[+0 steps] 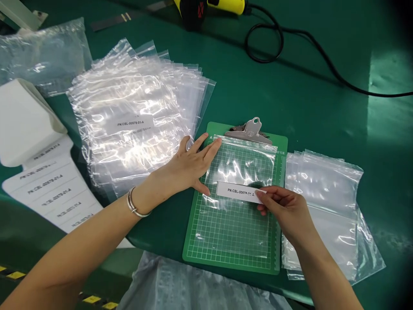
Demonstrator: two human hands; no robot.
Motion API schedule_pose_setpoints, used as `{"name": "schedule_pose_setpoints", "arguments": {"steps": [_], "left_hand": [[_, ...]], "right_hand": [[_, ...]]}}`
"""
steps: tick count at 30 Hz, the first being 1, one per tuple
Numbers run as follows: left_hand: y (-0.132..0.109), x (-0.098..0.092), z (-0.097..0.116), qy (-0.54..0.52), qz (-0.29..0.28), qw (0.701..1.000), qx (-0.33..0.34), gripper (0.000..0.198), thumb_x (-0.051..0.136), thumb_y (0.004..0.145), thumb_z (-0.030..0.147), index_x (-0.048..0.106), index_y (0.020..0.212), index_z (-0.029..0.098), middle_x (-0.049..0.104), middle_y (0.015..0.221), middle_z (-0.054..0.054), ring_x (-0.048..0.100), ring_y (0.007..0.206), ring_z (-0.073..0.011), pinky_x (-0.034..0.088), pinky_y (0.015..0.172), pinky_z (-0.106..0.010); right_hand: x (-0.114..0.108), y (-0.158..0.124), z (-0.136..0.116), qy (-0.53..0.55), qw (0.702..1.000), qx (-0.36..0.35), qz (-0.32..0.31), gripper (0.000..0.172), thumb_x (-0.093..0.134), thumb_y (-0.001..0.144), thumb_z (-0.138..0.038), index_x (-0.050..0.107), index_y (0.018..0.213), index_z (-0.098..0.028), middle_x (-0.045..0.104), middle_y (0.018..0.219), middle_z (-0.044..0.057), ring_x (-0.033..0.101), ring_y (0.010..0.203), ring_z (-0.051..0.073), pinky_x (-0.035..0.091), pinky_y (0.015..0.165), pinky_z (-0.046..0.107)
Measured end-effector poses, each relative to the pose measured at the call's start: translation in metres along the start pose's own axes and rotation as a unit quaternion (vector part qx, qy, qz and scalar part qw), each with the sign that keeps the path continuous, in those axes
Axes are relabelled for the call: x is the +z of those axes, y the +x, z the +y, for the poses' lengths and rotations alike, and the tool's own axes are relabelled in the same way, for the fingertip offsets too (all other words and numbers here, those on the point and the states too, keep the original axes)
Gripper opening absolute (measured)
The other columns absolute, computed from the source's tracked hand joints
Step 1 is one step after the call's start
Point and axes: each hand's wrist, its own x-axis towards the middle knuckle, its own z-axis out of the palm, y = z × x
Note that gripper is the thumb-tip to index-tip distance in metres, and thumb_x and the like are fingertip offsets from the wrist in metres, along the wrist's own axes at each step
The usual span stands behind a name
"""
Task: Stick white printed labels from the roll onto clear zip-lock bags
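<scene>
1. The bag [232, 228] lies on the clipboard [274, 254], my left hand [193, 165] spread at its left edge.
2. Over the clipboard, my right hand [288, 213] pinches the label [237, 190].
3. I'm probably aligning; placing needs it level.

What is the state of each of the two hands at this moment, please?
Left hand: open, spread at the left edge of the clear bag, gripping nothing.
Right hand: closed, pinching the right end of the white label.

The right hand [287, 211] is hiding part of the label [237, 191] — the yellow-and-black tool [195, 13] is running off the top edge.
</scene>
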Motion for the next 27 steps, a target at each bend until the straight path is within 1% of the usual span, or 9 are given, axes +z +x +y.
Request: {"name": "schedule_pose_setpoints", "arguments": {"steps": [3,6,10,14,17,21,24,27], "left_hand": [[0.0004,0.0033,-0.0023,-0.006,0.004,1.0,0.001,0.133,0.071,0.063,0.057,-0.037,0.13,0.017,0.005,0.15,-0.019,-0.008,0.135,-0.0395,-0.003,0.102,-0.064],[0.0006,0.0045,-0.0034,-0.006,0.007,1.0,0.004,0.128,0.067,0.066,0.059,-0.035,0.132,0.017,0.004,0.15,-0.018,-0.009,0.135,-0.0389,-0.004,0.103,-0.063],[0.0004,0.0018,-0.0018,-0.002,-0.004,1.0,-0.001,0.123,0.063,0.07,0.06,-0.032,0.134,0.016,0.002,0.15,-0.017,-0.009,0.135,-0.0382,-0.003,0.104,-0.061],[0.0001,-0.0006,0.0004,-0.001,-0.008,1.0,-0.005,0.124,0.065,0.069,0.058,-0.03,0.135,0.015,0.007,0.15,-0.018,-0.008,0.135,-0.0379,-0.004,0.104,-0.061],[0.0001,-0.0008,0.0008,-0.008,-0.004,1.0,-0.005,0.126,0.069,0.067,0.055,-0.029,0.135,0.016,0.01,0.149,-0.02,-0.007,0.135,-0.0386,-0.005,0.104,-0.062],[0.0005,-0.0004,0.0003,-0.009,-0.006,1.0,-0.003,0.129,0.071,0.064,0.055,-0.03,0.135,0.016,0.009,0.149,-0.02,-0.007,0.135,-0.0395,-0.004,0.103,-0.063],[0.0007,-0.0006,0.0002,-0.012,-0.008,1.0,-0.004,0.125,0.068,0.067,0.056,-0.029,0.135,0.016,0.007,0.149,-0.021,-0.007,0.135,-0.0402,-0.003,0.102,-0.065],[0.0003,-0.0013,0.0005,-0.021,-0.008,1.0,-0.003,0.123,0.067,0.068,0.056,-0.027,0.136,0.016,0.008,0.149,-0.02,-0.008,0.135,-0.0394,-0.004,0.102,-0.064]], "right_hand": [[0.0007,0.0009,0.0024,0.001,1.0,0.005,-0.003,0.027,0.081,0.054,-0.039,0.07,0.065,-0.017,0.061,0.049,0.001,0.055,0.041,0.01,0.047,0.038,0.019],[0.0017,0.0006,0.0037,-0.001,1.0,0.004,0.003,0.025,0.081,0.055,-0.038,0.071,0.066,-0.018,0.062,0.05,0.0,0.055,0.041,0.011,0.048,0.038,0.019],[0.0025,-0.0004,0.0029,0.001,1.0,-0.001,0.018,0.022,0.081,0.056,-0.036,0.071,0.066,-0.019,0.063,0.05,0.0,0.056,0.042,0.01,0.048,0.039,0.018],[0.0015,0.0011,0.0036,-0.003,1.0,0.004,-0.004,0.023,0.081,0.056,-0.037,0.071,0.065,-0.019,0.063,0.049,0.0,0.056,0.041,0.01,0.049,0.039,0.018],[0.0011,0.0024,0.0052,0.0,1.0,0.009,0.0,0.023,0.081,0.055,-0.037,0.071,0.065,-0.019,0.064,0.05,0.001,0.057,0.041,0.01,0.049,0.038,0.016],[0.0019,0.0026,0.0049,0.003,1.0,0.008,0.003,0.022,0.081,0.054,-0.036,0.072,0.065,-0.019,0.064,0.049,0.0,0.057,0.041,0.009,0.048,0.039,0.015],[0.0023,0.0022,0.0038,0.003,1.0,0.008,0.004,0.023,0.082,0.053,-0.036,0.071,0.064,-0.019,0.064,0.049,0.0,0.056,0.041,0.009,0.048,0.038,0.015],[0.0019,0.0019,0.0033,-0.001,1.0,0.007,0.003,0.023,0.081,0.054,-0.036,0.071,0.065,-0.018,0.064,0.05,0.001,0.056,0.041,0.008,0.048,0.039,0.015]]}}
